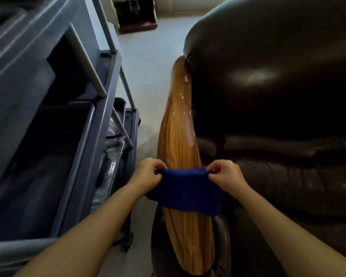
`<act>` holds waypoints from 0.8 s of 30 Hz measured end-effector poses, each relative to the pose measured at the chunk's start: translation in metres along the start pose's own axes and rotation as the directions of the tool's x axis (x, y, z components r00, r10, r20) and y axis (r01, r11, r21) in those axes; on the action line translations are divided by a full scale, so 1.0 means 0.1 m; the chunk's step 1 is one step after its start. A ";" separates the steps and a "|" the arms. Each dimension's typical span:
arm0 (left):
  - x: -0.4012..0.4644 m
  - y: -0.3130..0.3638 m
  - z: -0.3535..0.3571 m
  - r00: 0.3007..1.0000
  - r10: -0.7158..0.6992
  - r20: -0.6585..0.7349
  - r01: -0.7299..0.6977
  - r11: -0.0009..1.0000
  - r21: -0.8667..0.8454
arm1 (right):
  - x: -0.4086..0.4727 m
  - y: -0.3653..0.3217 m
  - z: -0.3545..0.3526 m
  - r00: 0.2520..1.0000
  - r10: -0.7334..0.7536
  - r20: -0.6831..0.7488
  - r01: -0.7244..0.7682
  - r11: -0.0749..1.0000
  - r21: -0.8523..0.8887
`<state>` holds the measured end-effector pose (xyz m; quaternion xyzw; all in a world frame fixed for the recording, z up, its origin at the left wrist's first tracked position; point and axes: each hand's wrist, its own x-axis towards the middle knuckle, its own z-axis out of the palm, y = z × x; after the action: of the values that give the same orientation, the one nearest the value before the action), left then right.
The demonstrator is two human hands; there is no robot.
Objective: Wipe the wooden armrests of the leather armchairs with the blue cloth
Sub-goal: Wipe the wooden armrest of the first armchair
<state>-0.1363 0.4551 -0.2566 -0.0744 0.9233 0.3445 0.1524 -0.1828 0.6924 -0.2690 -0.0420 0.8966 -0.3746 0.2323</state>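
Occupying the right of the room: a dark leather armchair (278, 96), its cushions catching the light. Standing at left: a grey cart (48, 116) with metal posts, near the chair on a pale floor (148, 62). Running along the chair's near side: a glossy wooden armrest (180, 120). Lying draped across it: a blue cloth (186, 188). Pinching its far corners: left hand (148, 174) and right hand (226, 174), each grip closing on the fabric.
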 end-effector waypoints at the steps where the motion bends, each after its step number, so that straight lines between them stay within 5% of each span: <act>1: 0.10 0.00 0.01 0.998 0.016 -0.059 -0.016 1.000 0.005 | 0.10 -0.01 -0.01 0.999 -0.029 -0.035 0.029 1.000 0.011; 4: 0.23 0.00 0.11 0.935 0.072 -0.348 -0.065 0.997 0.033 | 0.19 0.00 0.07 0.946 -0.142 -0.292 0.153 0.988 0.017; 7: 0.13 -0.03 0.33 0.805 0.151 -0.574 -0.044 0.980 0.196 | 0.07 0.09 0.37 0.789 -0.143 -0.598 0.155 0.987 -0.031; 13: 0.05 -0.18 0.90 0.926 0.290 -0.240 -0.167 0.888 0.428 | -0.02 0.15 1.09 0.899 -0.249 -0.360 0.178 0.960 -0.218; 18: 0.25 -0.10 0.98 0.939 0.152 -0.309 -0.074 0.965 0.250 | 0.27 0.12 1.06 0.911 -0.238 -0.336 0.153 0.953 -0.261; 24: 0.63 0.12 0.72 0.938 0.073 -0.339 0.006 0.974 0.228 | 0.71 -0.07 0.84 0.927 -0.233 -0.295 0.184 0.965 -0.187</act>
<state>-0.1822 0.5096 -0.3216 -0.1002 0.9699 0.2218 -0.0105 -0.2090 0.6144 -0.3431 -0.0952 0.9390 -0.3278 0.0415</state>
